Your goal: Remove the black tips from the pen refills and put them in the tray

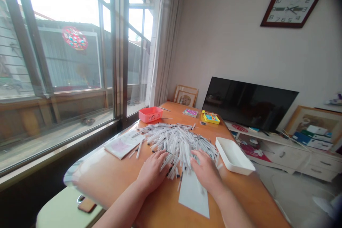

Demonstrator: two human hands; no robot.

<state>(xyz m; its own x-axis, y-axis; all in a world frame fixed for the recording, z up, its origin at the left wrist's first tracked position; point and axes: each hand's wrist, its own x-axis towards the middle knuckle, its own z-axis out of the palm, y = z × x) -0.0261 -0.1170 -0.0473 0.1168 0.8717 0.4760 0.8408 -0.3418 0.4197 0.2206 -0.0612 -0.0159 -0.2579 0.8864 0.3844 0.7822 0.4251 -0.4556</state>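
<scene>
A large heap of thin white pen-like sticks (176, 139), several with dark ends, is spread over the wooden table (120, 181). At the near left edge of the heap lies my left hand (153, 171), its fingers stretched out and touching the sticks. My right hand (205, 169) rests on the near right edge, fingers apart, partly over a white sheet of paper (193, 199). Neither hand visibly grips a stick, though the undersides of the fingers are hidden. Some sticks lie between the two hands.
Right of the heap stands a white tray (235, 156); a red basket (150, 114) is at the back left. A booklet (124, 144) lies left. Farther back are a colourful book (190, 113) and a yellow box (211, 117). A television (248, 103) stands beyond.
</scene>
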